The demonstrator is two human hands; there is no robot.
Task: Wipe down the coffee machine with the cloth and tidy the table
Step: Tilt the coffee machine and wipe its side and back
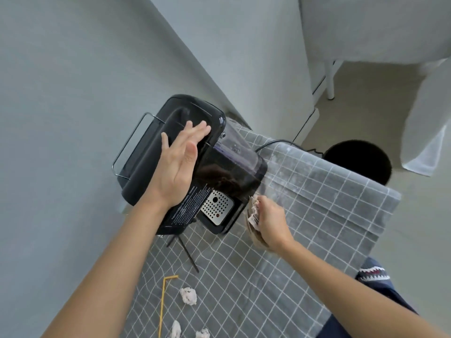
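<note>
Grey wall (61, 93) at left, checked tablecloth (317, 203) under both hands. Yellow straw (161, 308) and crumpled tissues (188, 295) lie near the left forearm. Left hand (179, 167) w/ fingers straight & together, flat against the black coffee machine (170, 147), which sits tilted under it. Black stick (189, 253) on the cloth betw. the forearms. Right hand (271, 220), just right of the machine's base, pinches a crumpled cloth (253, 211) touching the machine's lower corner. Black bin (357, 162) beyond right hand.
</note>
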